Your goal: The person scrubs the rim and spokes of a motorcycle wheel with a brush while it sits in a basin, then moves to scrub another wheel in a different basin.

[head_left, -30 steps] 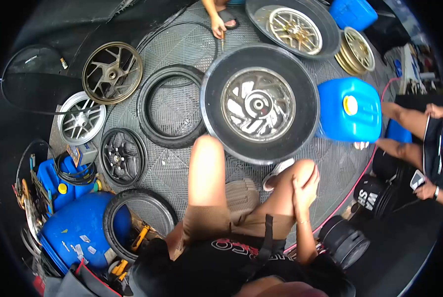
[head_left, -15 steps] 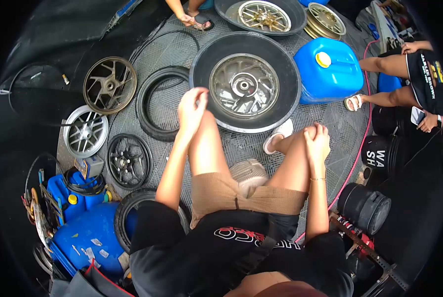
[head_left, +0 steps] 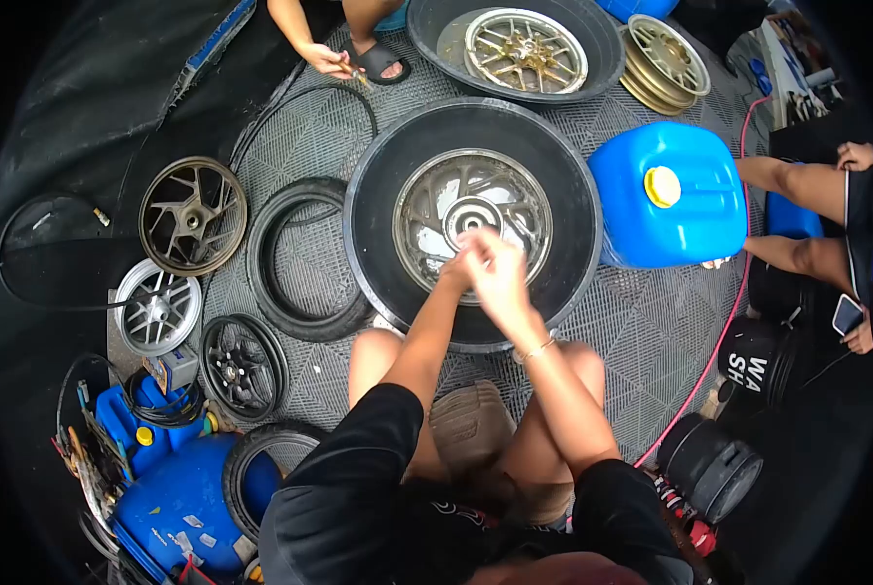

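A spoked wheel rim lies flat in liquid inside a round black basin in front of me. Both my hands are together above the rim's lower half, close to its hub. My left hand is partly covered by my right, so its fingers do not show clearly. My right hand, below a thin bracelet, is smeared by motion. I cannot make out anything held in either hand, nor whether they touch the rim.
Another basin with a gold-hubbed wheel stands beyond. A blue jerrycan is at right, a tire and several rims at left. One person's hand holds a small tool; another person's hand is by a phone.
Both my hands have left my knees and come together over the rim in the basin. My view has shifted, and the basin appears lower and larger.
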A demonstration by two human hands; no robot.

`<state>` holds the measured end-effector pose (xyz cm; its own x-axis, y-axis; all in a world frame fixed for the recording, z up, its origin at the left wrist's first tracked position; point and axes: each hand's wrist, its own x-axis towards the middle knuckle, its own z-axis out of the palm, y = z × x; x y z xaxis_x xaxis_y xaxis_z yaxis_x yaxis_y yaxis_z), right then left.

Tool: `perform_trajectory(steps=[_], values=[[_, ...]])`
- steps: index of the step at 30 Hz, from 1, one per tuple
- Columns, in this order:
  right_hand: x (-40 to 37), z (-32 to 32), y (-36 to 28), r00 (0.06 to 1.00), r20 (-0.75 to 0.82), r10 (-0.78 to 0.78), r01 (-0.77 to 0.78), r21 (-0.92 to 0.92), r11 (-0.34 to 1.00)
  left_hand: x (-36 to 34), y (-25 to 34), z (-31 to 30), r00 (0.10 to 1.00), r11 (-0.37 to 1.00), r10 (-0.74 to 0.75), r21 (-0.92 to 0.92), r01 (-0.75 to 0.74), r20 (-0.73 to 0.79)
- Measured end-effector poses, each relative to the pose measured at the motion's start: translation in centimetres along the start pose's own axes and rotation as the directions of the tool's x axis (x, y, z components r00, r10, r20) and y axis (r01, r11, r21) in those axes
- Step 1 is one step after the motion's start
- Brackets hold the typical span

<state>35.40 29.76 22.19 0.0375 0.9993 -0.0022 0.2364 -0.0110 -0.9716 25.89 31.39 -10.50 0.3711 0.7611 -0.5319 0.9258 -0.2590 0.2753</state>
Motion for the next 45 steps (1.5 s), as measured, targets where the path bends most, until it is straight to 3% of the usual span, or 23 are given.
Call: perform_trajectory(steps=[1, 2, 3, 4, 5, 7, 9, 11, 13, 15, 19, 20, 23, 25, 26, 29, 31, 34, 39, 41, 42, 45], values=[[-0.3, 1.5, 0.5, 0.995, 0.058, -0.085, 0.084, 0.029, 0.996, -1.5, 1.2, -3.1, 0.998, 0.998, 0.046, 0.032, -0.045, -0.043], [-0.6, 2.1, 0.0, 0.975, 0.158, -0.157, 0.166, -0.050, 0.985, -2.7, 1.8, -5.0, 0.989, 0.995, 0.096, 0.036, -0.093, -0.109], [-0.9, 3.4, 0.2, 0.955, 0.156, -0.254, 0.271, -0.103, 0.957, -3.2, 2.0, -6.3, 0.968, 0.990, 0.141, 0.007, -0.143, -0.206], [-1.1, 4.1, -0.9, 0.954, 0.166, -0.250, 0.242, 0.068, 0.968, -3.8, 2.3, -8.2, 0.943, 0.982, 0.175, -0.017, -0.188, -0.283], [-1.5, 4.9, -1.2, 0.950, 0.141, -0.279, 0.270, 0.084, 0.959, -3.5, 1.9, -8.2, 0.863, 0.953, 0.191, -0.123, -0.278, -0.468], [-2.6, 6.1, -1.5, 0.930, 0.148, -0.337, 0.315, 0.154, 0.937, -3.3, 1.9, -10.6, 0.822, 0.875, 0.240, -0.252, -0.414, -0.516], [-4.2, 6.9, -1.5, 0.905, 0.193, -0.378, 0.347, 0.175, 0.921, -3.4, 2.9, -11.9, 0.894, 0.788, 0.093, -0.517, -0.335, -0.438], [-4.6, 7.3, -1.1, 0.898, 0.236, -0.372, 0.331, 0.195, 0.923, -1.9, 3.7, -11.0, 0.952, 0.755, 0.023, -0.619, -0.216, -0.304], [-5.0, 8.1, -0.5, 0.918, 0.244, -0.313, 0.289, 0.133, 0.948, -0.9, 3.8, -9.2, 0.918, 0.883, 0.138, -0.374, -0.284, -0.372], [-4.1, 8.6, -0.3, 0.861, 0.241, -0.448, 0.442, 0.083, 0.893, 0.4, 3.8, -8.0, 0.905, 0.906, 0.116, -0.329, -0.265, -0.409], [-3.3, 8.4, -0.4, 0.914, 0.228, -0.337, 0.317, 0.120, 0.941, -0.2, 3.5, -12.3, 0.885, 0.752, 0.001, -0.584, -0.307, -0.465], [-3.2, 8.4, -0.5, 0.915, 0.216, -0.340, 0.318, 0.132, 0.939, 0.2, 2.6, -13.1, 0.828, 0.743, -0.039, -0.570, -0.351, -0.559], [-3.3, 7.6, -0.4, 0.902, 0.226, -0.368, 0.347, 0.128, 0.929, 0.6, 0.3, -16.9, 0.809, 0.696, -0.190, -0.657, -0.289, -0.556], [-3.3, 6.9, -0.4, 0.895, 0.227, -0.384, 0.366, 0.120, 0.923, -0.2, -0.1, -19.7, 0.840, 0.781, -0.235, -0.609, -0.135, -0.488], [-3.4, 6.5, -0.8, 0.906, 0.226, -0.357, 0.335, 0.132, 0.933, 0.5, -1.1, -19.4, 0.818, 0.846, -0.165, -0.506, -0.170, -0.551], [-3.3, 6.1, -0.9, 0.924, 0.229, -0.305, 0.275, 0.153, 0.949, 3.2, -3.6, -17.9, 0.833, 0.919, -0.076, -0.362, -0.155, -0.549], [-3.3, 6.1, -0.5, 0.921, 0.162, -0.353, 0.345, 0.077, 0.935, 4.3, -4.9, -16.6, 0.855, 0.928, -0.023, -0.329, -0.174, -0.518], [-3.2, 5.4, 0.0, 0.938, 0.231, -0.258, 0.257, 0.035, 0.966, 6.3, -6.2, -14.1, 0.923, 0.969, 0.088, -0.184, -0.166, -0.375], [-3.0, 4.3, 1.2, 0.953, 0.272, -0.136, 0.147, -0.021, 0.989, 6.5, -6.4, -11.5, 0.819, 0.944, 0.194, -0.126, -0.306, -0.539], [-2.9, 4.3, 1.3, 0.950, 0.290, -0.115, 0.127, -0.021, 0.992, 6.5, -6.5, -12.2, 0.946, 0.974, 0.128, -0.144, -0.177, -0.299], [-2.8, 4.4, 1.2, 0.953, 0.273, -0.130, 0.136, -0.001, 0.991, 6.3, -6.5, -12.5, 0.959, 0.977, 0.129, -0.134, -0.166, -0.251], [-2.8, 4.8, 0.9, 0.953, 0.262, -0.150, 0.149, 0.024, 0.989, 5.4, -7.3, -13.0, 0.942, 0.959, 0.216, -0.126, -0.254, -0.257]])
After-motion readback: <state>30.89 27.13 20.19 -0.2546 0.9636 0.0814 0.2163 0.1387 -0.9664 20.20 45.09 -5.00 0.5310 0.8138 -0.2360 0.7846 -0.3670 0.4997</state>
